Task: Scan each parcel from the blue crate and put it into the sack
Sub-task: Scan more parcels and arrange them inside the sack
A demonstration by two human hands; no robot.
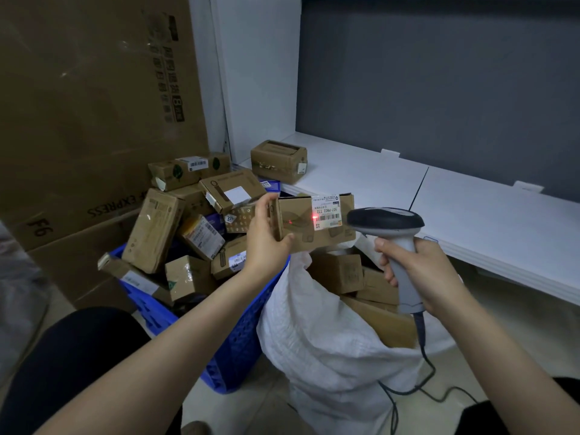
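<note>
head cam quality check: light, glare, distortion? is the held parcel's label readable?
Head view: dim, cool light; the tall carton shows tape glare and a wide-angle-bowed edge; a red dot from the scanner lands on the label of the parcel in the left hand; large print legible, barcode soft.

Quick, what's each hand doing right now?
Left hand: holding a parcel by its end.
Right hand: gripping the scanner, aimed at the parcel's label.

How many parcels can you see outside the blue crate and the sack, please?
2: a held parcel in the left hand, facing the scanner; a box on the white shelf. The crate's heap may hide others.
</note>
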